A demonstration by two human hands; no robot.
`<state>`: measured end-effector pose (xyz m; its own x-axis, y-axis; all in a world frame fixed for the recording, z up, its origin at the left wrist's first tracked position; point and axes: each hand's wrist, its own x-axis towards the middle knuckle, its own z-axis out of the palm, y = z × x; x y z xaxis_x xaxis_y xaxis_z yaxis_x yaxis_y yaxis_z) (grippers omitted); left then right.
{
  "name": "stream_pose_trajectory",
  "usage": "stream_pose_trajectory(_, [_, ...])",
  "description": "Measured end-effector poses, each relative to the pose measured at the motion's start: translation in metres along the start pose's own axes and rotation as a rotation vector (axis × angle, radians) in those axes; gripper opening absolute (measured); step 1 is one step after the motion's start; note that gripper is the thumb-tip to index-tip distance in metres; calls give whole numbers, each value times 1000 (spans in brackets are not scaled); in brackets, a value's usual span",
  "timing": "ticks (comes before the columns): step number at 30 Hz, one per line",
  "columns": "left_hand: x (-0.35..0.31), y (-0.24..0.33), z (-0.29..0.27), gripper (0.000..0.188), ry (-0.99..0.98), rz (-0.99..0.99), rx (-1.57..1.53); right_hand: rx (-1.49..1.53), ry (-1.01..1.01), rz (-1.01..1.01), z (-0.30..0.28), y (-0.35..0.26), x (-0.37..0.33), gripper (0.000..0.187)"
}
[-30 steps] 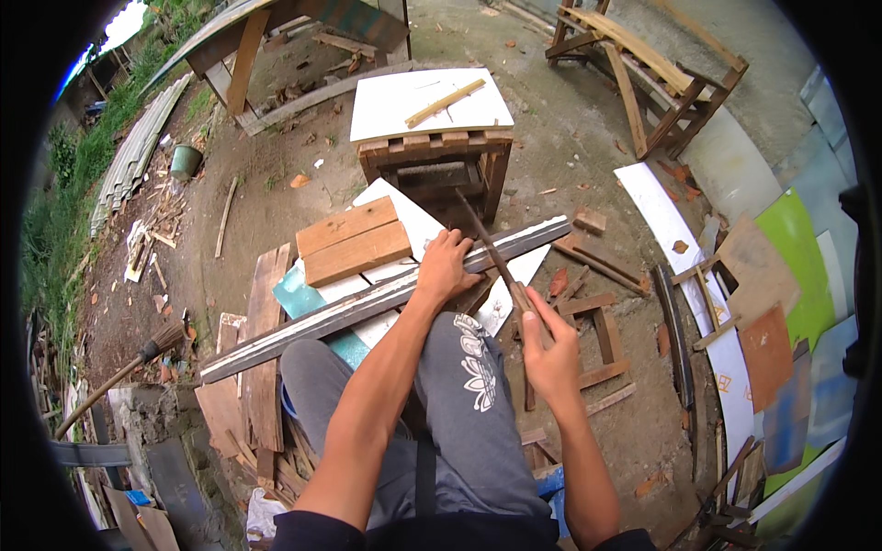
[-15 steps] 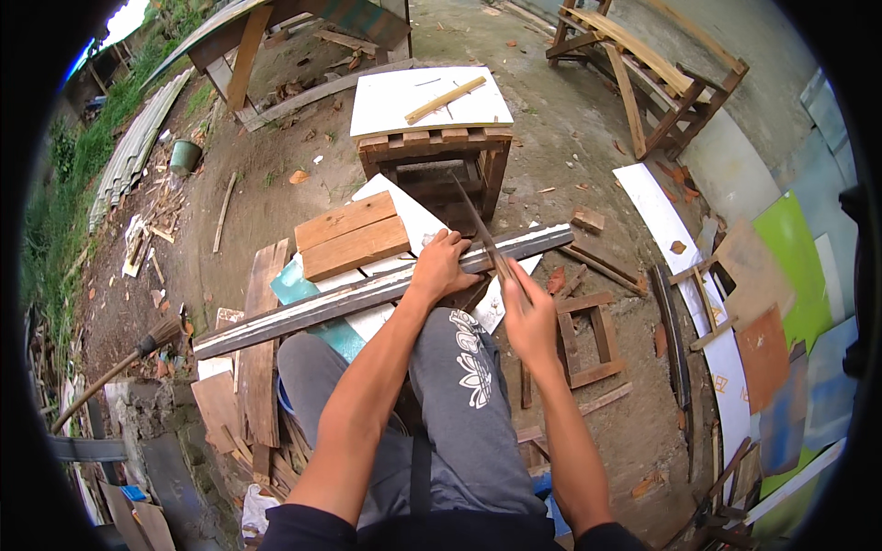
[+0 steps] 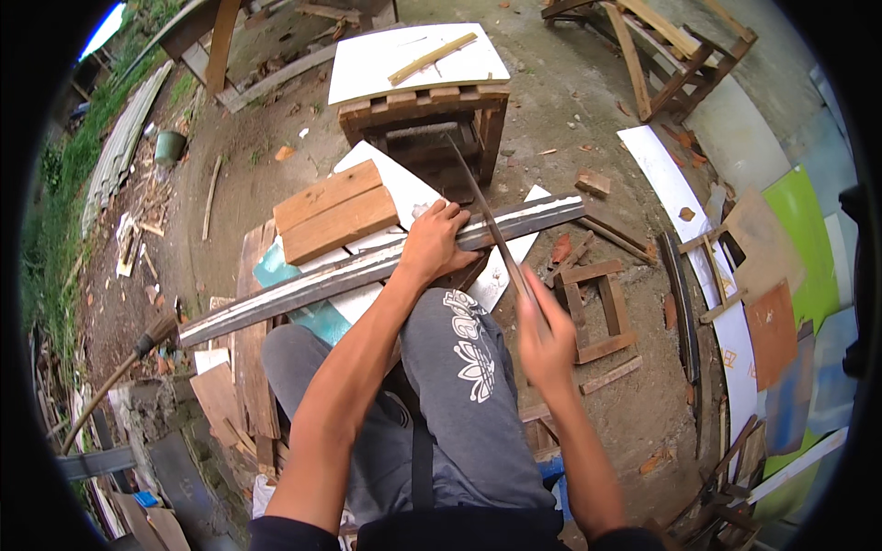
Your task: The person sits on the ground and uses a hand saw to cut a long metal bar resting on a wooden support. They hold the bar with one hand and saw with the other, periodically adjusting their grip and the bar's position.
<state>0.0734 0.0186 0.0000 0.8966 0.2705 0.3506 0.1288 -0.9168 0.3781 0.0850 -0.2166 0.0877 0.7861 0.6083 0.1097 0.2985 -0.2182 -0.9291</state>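
A long grey wooden beam [image 3: 291, 296] with a whitish stripe lies slantwise across the view, beyond my knees. My left hand [image 3: 434, 244] is closed over it right of its middle, pressing it down. In my right hand [image 3: 548, 338], slightly blurred, is the handle of a handsaw [image 3: 480, 195]. Its long thin blade crosses the beam just right of my left hand, with the tip pointing away from me. The handle itself is mostly hidden by my fingers. Under and behind the beam lie white board pieces [image 3: 390, 184] and two brown wooden blocks [image 3: 336, 211].
A wooden stool [image 3: 491, 124] with a white board [image 3: 367, 66] on top stands ahead, a yellowish stick [image 3: 432, 59] on it. To the right lie a small wooden frame [image 3: 606, 349] and leaning sheets [image 3: 774, 335]. A broom [image 3: 115, 379] is at the left.
My right hand has pulled the handsaw back toward me and slightly right, the blade still across the beam. My left hand keeps its hold. The whole view has shifted a little.
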Motion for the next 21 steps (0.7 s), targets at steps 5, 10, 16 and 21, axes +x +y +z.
stream_pose_trajectory(5, [5,-1,-8,61,-16,-89,35,13,14,-49,16,21,26,42])
stream_pose_trajectory(10, [1,-9,1,60,47,-27,6,26,10,-8,-38,-19,-100,42])
stream_pose_trajectory(16, [9,-11,-2,59,122,-44,35,6,9,-52,-17,2,-60,43])
stream_pose_trajectory(21, [4,-1,-7,63,53,-49,39,-33,4,-89,-23,-11,-44,43])
